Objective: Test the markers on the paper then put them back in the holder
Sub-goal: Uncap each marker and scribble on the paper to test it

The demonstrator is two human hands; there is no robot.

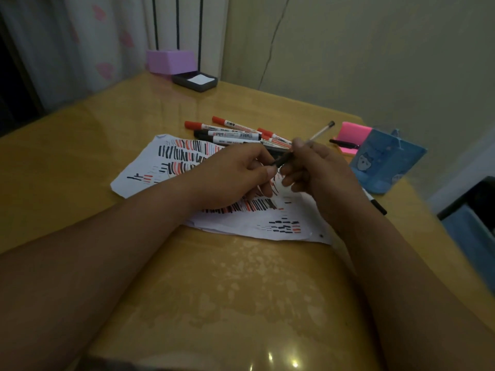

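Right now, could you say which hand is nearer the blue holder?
Right. The right hand is left of the blue holder; the left hand is farther left, over the paper.

- table (pixel 241 277): glossy, smooth yellow-brown top, wood-like in colour, with bright light spots and pale mottled patches in the sheen.
- paper (pixel 281 228): thin, matt white sheets with ragged, slightly crumpled edges, marked with red and black ink strokes.
- markers (pixel 230 133): smooth, faintly shiny white plastic barrels with printed labels; red and black plastic caps.
- pen (pixel 321 131): clear, smooth plastic barrel with a black plastic end.
- holder (pixel 388 162): blue, smooth, slightly shiny; plastic or coated card, cannot tell.
- sticky notes (pixel 353 131): matt pink paper.
- box (pixel 170 61): matt purple, plastic-looking.
- curtain (pixel 80 36): soft pale cloth with pink print.
- wall (pixel 375 62): matt paint with 1 thin crack.
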